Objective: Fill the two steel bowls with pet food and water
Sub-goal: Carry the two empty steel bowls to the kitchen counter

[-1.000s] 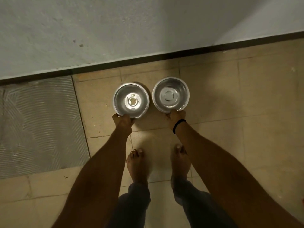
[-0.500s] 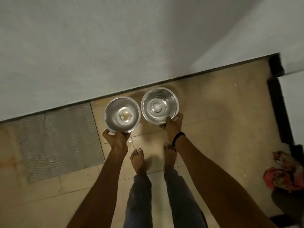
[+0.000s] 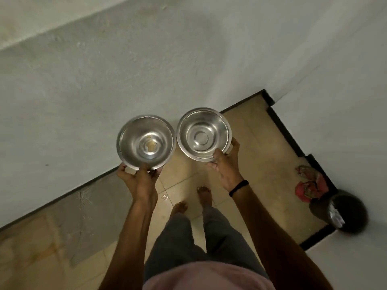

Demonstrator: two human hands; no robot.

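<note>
You hold two steel bowls side by side above the floor (image 3: 247,143), near the wall (image 3: 104,80). The left bowl (image 3: 146,142) has a small tan speck at its bottom; the right bowl (image 3: 204,133) looks bare. Your left hand (image 3: 139,179) and right hand (image 3: 226,166) each grip a near rim, fingers partly hidden underneath.

Beige tiled floor (image 3: 247,130) with grey mat (image 3: 92,210), bare feet, red cloth (image 3: 310,185), dark bin (image 3: 343,214).

Forearms (image 3: 125,237) cut off below
</note>
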